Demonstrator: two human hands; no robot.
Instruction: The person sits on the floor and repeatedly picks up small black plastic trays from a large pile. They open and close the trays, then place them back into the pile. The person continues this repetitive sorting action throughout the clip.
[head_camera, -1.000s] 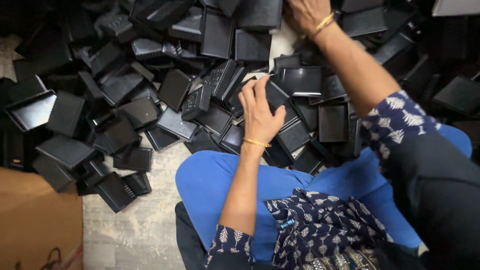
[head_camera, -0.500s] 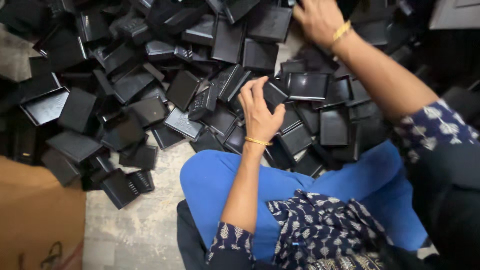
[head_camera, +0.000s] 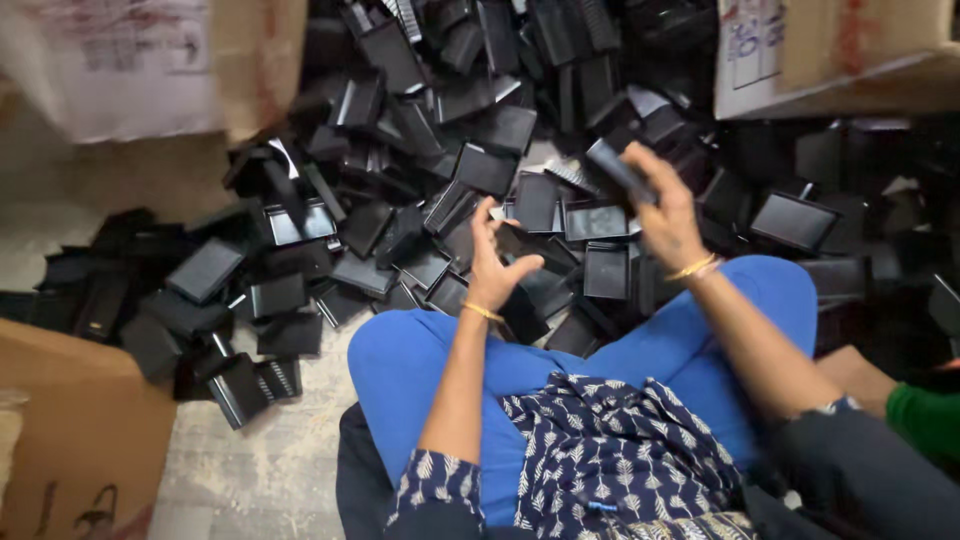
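Observation:
A big heap of black plastic tray-like parts (head_camera: 480, 170) covers the floor in front of my blue-clad knees (head_camera: 420, 350). My right hand (head_camera: 665, 215) is raised above the heap and grips one black part (head_camera: 620, 170) between fingers and thumb. My left hand (head_camera: 495, 265) hovers over the near edge of the heap, palm turned inward, fingers spread and curled, holding nothing. Gold bangles sit on both wrists.
A cardboard box (head_camera: 85, 440) stands at the lower left, another box (head_camera: 150, 60) at the upper left and a third (head_camera: 840, 50) at the upper right. Another person's green sleeve (head_camera: 925, 420) shows at the right edge. Bare concrete floor (head_camera: 260, 470) lies left of my legs.
My right hand has come back from the far side of the heap with a black part in it. My left hand has lifted off the pile and opened. The view has shifted upward.

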